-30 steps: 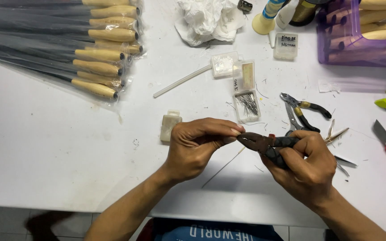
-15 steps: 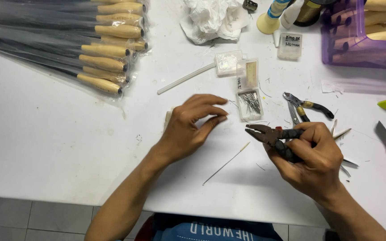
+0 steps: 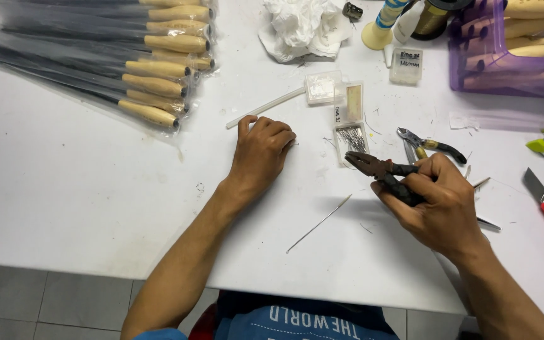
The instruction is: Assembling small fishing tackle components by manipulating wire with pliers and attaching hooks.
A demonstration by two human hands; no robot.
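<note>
The right hand (image 3: 439,204) is wrapped tight around dark pliers (image 3: 382,173). The left hand (image 3: 260,154) lies curled on the white table (image 3: 64,189), holding nothing I can see. A thin wire (image 3: 319,223) lies near the table's front edge.

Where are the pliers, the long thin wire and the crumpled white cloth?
pliers (image 3: 373,167), head view, on the dark jaws past the right hand.
wire (image 3: 320,223), head view, mid-length, on the table.
cloth (image 3: 300,25), head view, middle of the crumpled heap.

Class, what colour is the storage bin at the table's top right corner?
Translucent purple bin, clearest in the head view.
</note>
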